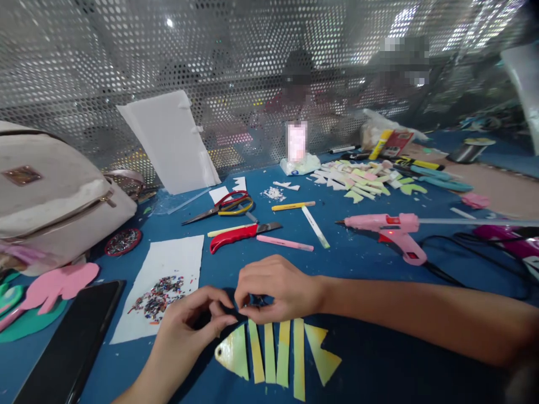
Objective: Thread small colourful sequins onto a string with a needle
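My left hand [191, 328] and my right hand [280, 286] meet just above a row of yellow-green painted pieces. Both are closed, thumb against fingers, and whatever lies in either pinch is too small or hidden to make out. The pieces form a fish: a rounded head [234, 352] with a dark eye hole at the left, several narrow strips [270, 353], and a notched tail [322, 354] at the right. Gaps separate them on the blue table [379, 370]. Beside my left hand, a white paper sheet [141, 297] bears a heap of small multicoloured beads [162, 297].
Beyond my hands lie a red-handled knife [236, 237], scissors [223, 206], markers [285, 243] and a pink glue gun [383, 224] with its cord. A phone [69, 348] and bag [59, 196] occupy the left. Cut pieces [357, 179] are piled before a perforated metal screen [236, 67].
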Demonstrator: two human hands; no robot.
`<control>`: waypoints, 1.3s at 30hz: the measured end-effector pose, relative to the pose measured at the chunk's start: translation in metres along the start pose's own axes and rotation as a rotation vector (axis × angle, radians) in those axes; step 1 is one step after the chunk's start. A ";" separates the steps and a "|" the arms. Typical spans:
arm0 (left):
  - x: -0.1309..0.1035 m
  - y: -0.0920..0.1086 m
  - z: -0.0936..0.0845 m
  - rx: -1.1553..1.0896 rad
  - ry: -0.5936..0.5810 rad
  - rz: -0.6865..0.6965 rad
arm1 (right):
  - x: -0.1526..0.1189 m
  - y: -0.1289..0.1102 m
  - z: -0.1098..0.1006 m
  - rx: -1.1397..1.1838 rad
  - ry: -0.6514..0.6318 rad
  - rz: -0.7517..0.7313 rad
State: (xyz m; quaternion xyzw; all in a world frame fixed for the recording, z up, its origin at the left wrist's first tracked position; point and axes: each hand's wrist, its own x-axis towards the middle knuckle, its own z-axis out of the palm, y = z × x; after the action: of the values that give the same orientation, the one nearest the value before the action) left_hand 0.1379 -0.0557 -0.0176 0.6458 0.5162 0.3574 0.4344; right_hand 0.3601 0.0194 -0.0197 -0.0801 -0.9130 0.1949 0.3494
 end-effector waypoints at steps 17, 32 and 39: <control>0.002 0.011 0.003 0.213 0.009 0.200 | 0.000 0.000 -0.002 0.021 -0.043 0.016; -0.009 0.003 0.007 0.267 -0.073 0.339 | 0.003 -0.001 -0.004 0.010 -0.075 -0.062; -0.009 0.006 0.006 0.274 0.003 0.388 | 0.006 -0.004 0.000 0.085 -0.045 0.006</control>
State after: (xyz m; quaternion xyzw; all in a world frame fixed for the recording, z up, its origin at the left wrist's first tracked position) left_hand 0.1435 -0.0666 -0.0146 0.7853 0.4268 0.3615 0.2654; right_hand 0.3549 0.0174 -0.0145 -0.0636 -0.9112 0.2364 0.3313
